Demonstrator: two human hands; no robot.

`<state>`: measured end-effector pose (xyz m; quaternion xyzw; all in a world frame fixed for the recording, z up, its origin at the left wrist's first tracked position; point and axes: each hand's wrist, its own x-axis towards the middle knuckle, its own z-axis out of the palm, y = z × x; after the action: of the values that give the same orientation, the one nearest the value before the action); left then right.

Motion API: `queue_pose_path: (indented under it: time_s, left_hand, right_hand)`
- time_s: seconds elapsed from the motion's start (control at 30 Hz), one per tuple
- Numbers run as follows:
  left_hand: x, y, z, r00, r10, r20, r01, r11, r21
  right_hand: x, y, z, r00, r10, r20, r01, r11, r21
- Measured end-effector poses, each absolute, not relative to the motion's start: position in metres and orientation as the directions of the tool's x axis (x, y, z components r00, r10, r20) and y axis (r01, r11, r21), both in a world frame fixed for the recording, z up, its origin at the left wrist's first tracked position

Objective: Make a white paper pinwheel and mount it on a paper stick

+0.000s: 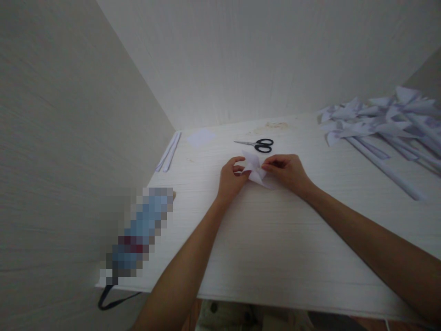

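Between my two hands, above the white table, is a white paper pinwheel with its blades folded toward the middle. My left hand grips its left side, the thumb against the paper and the other fingers curled behind. On the right edge of the pinwheel, my right hand is closed in a pinch at the paper. What exactly the right fingertips hold is too small to make out. Just beyond the hands lie scissors with black handles, blades pointing left.
Finished paper pinwheels on rolled sticks are piled at the back right. At the back left lie rolled paper sticks and a square paper sheet. A blurred blue object with a black strap rests near the left wall. Walls enclose the table's back and left.
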<state>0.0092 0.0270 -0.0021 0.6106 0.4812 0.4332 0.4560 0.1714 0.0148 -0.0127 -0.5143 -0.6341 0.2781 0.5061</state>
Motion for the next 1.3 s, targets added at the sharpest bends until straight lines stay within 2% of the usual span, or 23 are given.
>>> queue_pose_path:
  time_s: [0.47, 1.3]
  left_hand:
    - [0.0082, 0.0251, 0.0019, 0.177, 0.981, 0.081, 0.189, -0.115, 0.975]
    - [0.0092, 0.0255, 0.0003, 0.175, 0.98, 0.094, 0.189, -0.127, 0.974]
  right_hand:
    - [0.1731, 0.0136, -0.0118, -0.021, 0.945, 0.328, 0.357, 0.313, -0.88]
    - [0.1718, 0.0138, -0.0106, -0.029, 0.946, 0.323, 0.367, 0.311, -0.877]
